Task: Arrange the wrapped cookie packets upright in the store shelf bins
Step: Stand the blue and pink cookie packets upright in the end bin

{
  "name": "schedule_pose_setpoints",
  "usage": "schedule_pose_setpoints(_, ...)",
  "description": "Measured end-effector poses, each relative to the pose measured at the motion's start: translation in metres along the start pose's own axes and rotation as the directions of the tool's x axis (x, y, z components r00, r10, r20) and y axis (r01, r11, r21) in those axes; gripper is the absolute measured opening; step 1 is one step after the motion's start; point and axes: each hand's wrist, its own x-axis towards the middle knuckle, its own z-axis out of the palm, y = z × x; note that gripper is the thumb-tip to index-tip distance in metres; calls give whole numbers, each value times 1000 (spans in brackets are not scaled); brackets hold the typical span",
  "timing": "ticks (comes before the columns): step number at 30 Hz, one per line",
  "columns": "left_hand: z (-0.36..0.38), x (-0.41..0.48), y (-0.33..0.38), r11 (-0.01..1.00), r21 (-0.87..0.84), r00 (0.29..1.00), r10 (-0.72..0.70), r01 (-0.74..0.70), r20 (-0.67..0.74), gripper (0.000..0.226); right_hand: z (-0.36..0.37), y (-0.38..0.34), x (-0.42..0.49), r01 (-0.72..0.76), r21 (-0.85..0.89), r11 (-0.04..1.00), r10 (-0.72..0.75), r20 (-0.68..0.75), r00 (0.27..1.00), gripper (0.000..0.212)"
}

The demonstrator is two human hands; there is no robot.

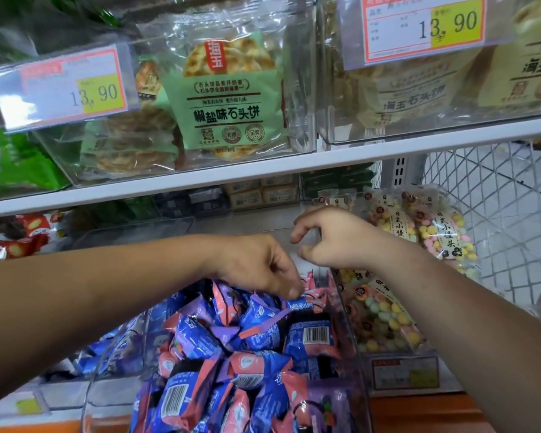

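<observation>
A clear plastic bin (355, 332) on the lower shelf is heaped with several small blue, pink and purple wrapped cookie packets (231, 348), lying at all angles. My left hand (260, 267) reaches down into the back of the heap, and its fingertips pinch the top of a pink packet (313, 287). My right hand (334, 237) hovers just behind it, over the bin's back right corner. Its fingers and thumb are loosely curled, and nothing shows between them.
To the right stands a bin of pastel ball-snack bags (388, 310), with a white wire mesh panel (497, 214) behind it. The shelf board above (200, 179) holds clear bins of flat cookie packs (228, 98) with price tags (66, 85). Red packets (16, 235) lie at the left.
</observation>
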Motion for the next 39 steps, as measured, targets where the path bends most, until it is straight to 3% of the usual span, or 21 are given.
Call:
schedule_pose_setpoints(13,7,0,-14,994,-91,990,-71,60,-120,17,3,7,-2,-33,123,992,36,-20,999,13)
schedule_pose_setpoints(18,8,5,-8,998,-6,992,-64,64,-111,16,2,4,-1,-18,101,995,22,-36,999,11)
schedule_pose_setpoints(22,6,-6,12,995,-62,975,59,-74,-215,8,1,0,-2,-18,46,999,19,-26,999,13)
schedule_pose_setpoints(24,10,-19,24,989,-98,992,100,-107,-70,10,2,-1,-3,-13,54,998,14,-19,1000,11)
schedule_pose_setpoints(27,28,-30,32,981,118,981,135,-151,136,34,5,-4,-7,-10,67,998,11,-7,1000,8)
schedule_pose_setpoints(29,36,-32,33,968,192,985,147,-161,89,42,4,-9,-11,2,33,999,-2,8,1000,8)
schedule_pose_setpoints(35,14,-60,22,991,105,967,102,-79,-232,39,-15,-35,-23,64,-11,998,-63,57,996,16)
schedule_pose_setpoints(39,-7,-75,4,957,278,926,29,82,-376,39,-23,-48,-22,48,-88,995,-29,206,978,9)
